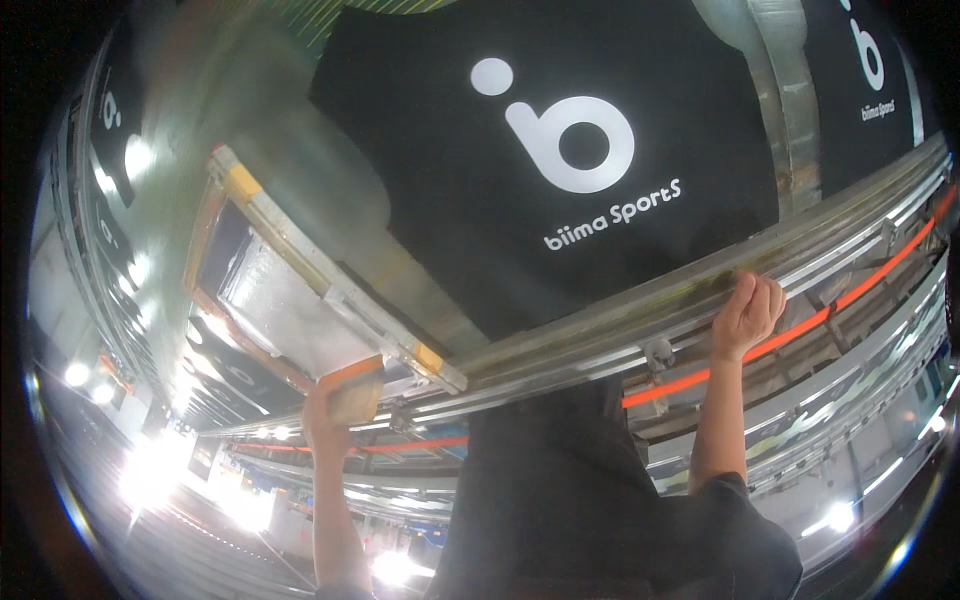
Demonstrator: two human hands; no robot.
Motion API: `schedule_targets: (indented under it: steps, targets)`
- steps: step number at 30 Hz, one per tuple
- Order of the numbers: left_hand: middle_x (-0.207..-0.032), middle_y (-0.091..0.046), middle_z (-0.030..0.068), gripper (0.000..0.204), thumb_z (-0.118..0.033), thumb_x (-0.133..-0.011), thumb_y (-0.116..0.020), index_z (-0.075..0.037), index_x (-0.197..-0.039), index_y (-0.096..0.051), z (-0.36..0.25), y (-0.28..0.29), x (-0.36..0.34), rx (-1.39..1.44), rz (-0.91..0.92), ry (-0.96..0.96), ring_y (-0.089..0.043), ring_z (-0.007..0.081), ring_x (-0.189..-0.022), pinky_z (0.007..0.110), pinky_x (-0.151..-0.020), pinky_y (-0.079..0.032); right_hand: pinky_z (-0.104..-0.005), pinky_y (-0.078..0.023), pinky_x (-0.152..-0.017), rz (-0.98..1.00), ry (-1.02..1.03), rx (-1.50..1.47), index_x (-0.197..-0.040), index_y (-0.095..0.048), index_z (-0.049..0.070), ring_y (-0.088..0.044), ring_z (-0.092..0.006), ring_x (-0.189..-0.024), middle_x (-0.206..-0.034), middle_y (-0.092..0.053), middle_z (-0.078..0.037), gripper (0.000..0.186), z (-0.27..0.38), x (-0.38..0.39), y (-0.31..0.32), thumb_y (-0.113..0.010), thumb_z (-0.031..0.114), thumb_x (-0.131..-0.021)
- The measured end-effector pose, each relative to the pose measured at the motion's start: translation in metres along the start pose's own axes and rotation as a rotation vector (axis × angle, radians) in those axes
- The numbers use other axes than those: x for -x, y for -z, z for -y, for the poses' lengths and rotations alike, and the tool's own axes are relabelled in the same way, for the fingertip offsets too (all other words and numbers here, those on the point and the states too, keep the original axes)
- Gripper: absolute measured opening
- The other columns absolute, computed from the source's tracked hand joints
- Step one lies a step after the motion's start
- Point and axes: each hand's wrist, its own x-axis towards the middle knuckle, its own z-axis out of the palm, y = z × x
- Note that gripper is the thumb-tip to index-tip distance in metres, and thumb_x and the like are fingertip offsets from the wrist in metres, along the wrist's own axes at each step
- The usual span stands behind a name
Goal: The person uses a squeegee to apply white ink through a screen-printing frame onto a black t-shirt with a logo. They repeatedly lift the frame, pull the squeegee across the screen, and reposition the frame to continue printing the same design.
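Black fabric panel [470, 185] lies along the surface's [350, 210] near edge, its white print [540, 150] apparently complete; remaining work cannot be determined. Your left hand [322, 415] is clamped on an orange-edged block [357, 392] at the screen frame's [340, 283] near end, left of the panel. Your right hand [750, 315], arm extended, is curled, fingers together, by that edge; contact unconfirmed.

Gripped at left side: tan, orange-edged flat block [362, 394], tilted, by near end of pale, yellow-marked rectangular frame [300, 243].
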Motion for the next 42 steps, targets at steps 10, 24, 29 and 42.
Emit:
schedule_targets:
  steps: [10, 24, 29, 42]
  targets:
    - [-0.124, -0.068, 0.016, 0.056, 0.011, -0.073, -0.063, -0.005, -0.127, -0.064, 0.002, 0.0, -0.001, 0.01, -0.004, -0.035, -0.062, 0.0419, -0.12, 0.048, -0.106, -0.049, -0.0361, -0.043, -0.083, 0.042, 0.017, 0.0, -0.091, -0.078, 0.005, -0.058, -0.0227, -0.086, -0.089, -0.071, -0.005, 0.019, 0.003, -0.003, 0.002, -0.067, 0.012, -0.106]
    - [-0.127, -0.071, 0.0165, 0.062, 0.013, -0.072, -0.06, -0.007, -0.129, -0.067, 0.025, -0.019, 0.016, 0.006, -0.124, -0.084, -0.064, 0.041, -0.124, 0.049, -0.108, -0.05, -0.0398, -0.047, -0.08, -0.125, 0.043, -0.041, -0.091, -0.078, 0.006, -0.059, -0.0277, -0.084, -0.088, -0.069, -0.008, 0.018, 0.003, 0.003, -0.005, -0.071, 0.016, -0.104]
    - [-0.117, -0.07, 0.0186, 0.053, 0.013, -0.074, -0.062, -0.005, -0.124, -0.069, 0.024, -0.022, 0.021, 0.034, -0.2, -0.12, -0.064, 0.0414, -0.12, 0.051, -0.103, -0.05, -0.0447, -0.047, -0.076, -0.179, 0.059, 0.026, -0.086, -0.074, 0.006, -0.061, -0.0342, -0.083, -0.087, -0.069, -0.011, 0.025, 0.005, 0.015, -0.005, -0.072, 0.023, -0.105]
    - [-0.118, -0.077, 0.016, 0.043, -0.011, -0.082, -0.079, -0.005, -0.124, -0.076, 0.121, -0.043, 0.064, 0.159, -0.403, -0.466, -0.072, 0.0407, -0.111, 0.049, -0.096, -0.056, -0.047, -0.056, -0.078, -0.105, 0.104, -0.67, -0.098, -0.078, 0.001, -0.071, -0.037, -0.085, -0.086, -0.074, -0.017, 0.024, 0.243, 0.182, 0.056, -0.074, 0.024, -0.102]
